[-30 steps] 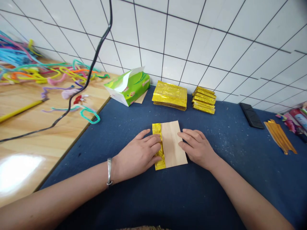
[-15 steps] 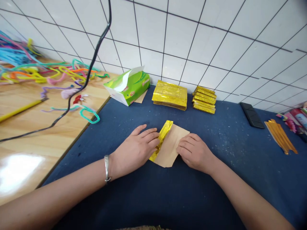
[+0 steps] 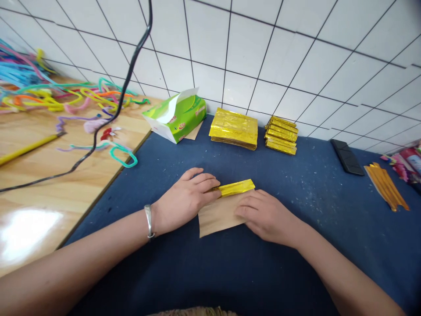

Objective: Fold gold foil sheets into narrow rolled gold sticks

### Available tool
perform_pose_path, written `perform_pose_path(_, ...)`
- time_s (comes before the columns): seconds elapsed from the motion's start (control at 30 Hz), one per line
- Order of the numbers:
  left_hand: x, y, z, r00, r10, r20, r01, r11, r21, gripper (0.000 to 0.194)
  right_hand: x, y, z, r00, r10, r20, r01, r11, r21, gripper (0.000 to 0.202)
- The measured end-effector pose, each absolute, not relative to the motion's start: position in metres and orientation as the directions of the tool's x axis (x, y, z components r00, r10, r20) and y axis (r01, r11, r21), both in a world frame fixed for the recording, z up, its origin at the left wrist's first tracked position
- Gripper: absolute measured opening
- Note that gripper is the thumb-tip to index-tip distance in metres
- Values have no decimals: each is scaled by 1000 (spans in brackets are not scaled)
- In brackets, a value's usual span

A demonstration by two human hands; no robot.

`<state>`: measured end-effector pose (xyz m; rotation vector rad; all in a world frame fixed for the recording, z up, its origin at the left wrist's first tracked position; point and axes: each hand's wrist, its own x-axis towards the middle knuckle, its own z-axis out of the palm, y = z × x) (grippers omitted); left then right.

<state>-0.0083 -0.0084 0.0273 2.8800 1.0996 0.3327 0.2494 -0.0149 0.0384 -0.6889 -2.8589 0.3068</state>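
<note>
A dark blue tabletop (image 3: 184, 272), flecked with pale specks, meets a pale wooden tabletop (image 3: 75, 193) on the left, where glare whitens the near part; behind both rises a wall (image 3: 210, 44) of white tiles with dark joints. The green tissue pack (image 3: 189, 116) carries small red marks and print too small to read; a bottle (image 3: 412, 159) at the far right edge is too blurred for any label. Beside the pack, against the wall, lie a gold stack (image 3: 234, 127) and a pile of folded gold strips (image 3: 281, 135), then a black phone (image 3: 347, 158) and an orange-gold pleated piece (image 3: 387, 186). Tangled pipe cleaners (image 3: 19, 74) and a yellow stick (image 3: 29, 150) occupy the wood, with a black cord (image 3: 126, 83) hanging across the view of that side. The sheet (image 3: 217, 215) is between the 2 hands on the blue, tan face up, a gold band (image 3: 238, 188) along its far edge. The left hand (image 3: 187, 197) covers the band's left end, fingers close together; the right hand (image 3: 263, 215) curls over the sheet's right side. Both thumbs are unclear, so I cannot tell whether either grip pinches.
</note>
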Motion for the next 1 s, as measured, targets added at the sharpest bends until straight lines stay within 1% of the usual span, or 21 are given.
perform_pose_path(0.13, -12, -3, 27, 726, 652, 217, 651, -754, 88, 29, 262, -3, 42, -852, 520, 63, 486, 829, -274, 20)
perform_pose_path(0.27, -15, 0, 26, 731, 652, 200, 645, -756, 108, 27, 264, 2, 42, -839, 536, 91, 477, 806, -352, 18)
perform_pose_path(0.37, -16, 1, 25, 738, 649, 185, 628, -761, 165, 29, 262, 3, 41, -825, 549, 134, 447, 779, -439, 13)
perform_pose_path(0.5, -16, 2, 24, 737, 656, 160, 616, -750, 241, 33, 258, 2, 36, -778, 602, 177, 441, 725, -529, 13)
perform_pose_path(0.6, -17, 3, 25, 719, 678, 151, 623, -725, 294, 31, 253, -1, 30, -702, 676, 224, 462, 671, -579, 14)
perform_pose_path(0.7, -17, 3, 27, 696, 699, 165, 610, -697, 376, 27, 250, -5, 25, -593, 772, 226, 523, 584, -621, 14)
perform_pose_path(0.83, -17, 4, 34, 680, 722, 126, 593, -643, 485, 31, 247, -8, 16, -493, 846, 203, 599, 499, -626, 15)
perform_pose_path(0.93, -18, 4, 39, 699, 709, 99, 562, -629, 537, 36, 246, -10, 7, -456, 855, 246, 630, 506, -589, 18)
perform_pose_path(1.0, -18, 4, 40, 706, 703, 85, 555, -624, 550, 36, 245, -11, 2, -451, 848, 280, 644, 526, -556, 22)
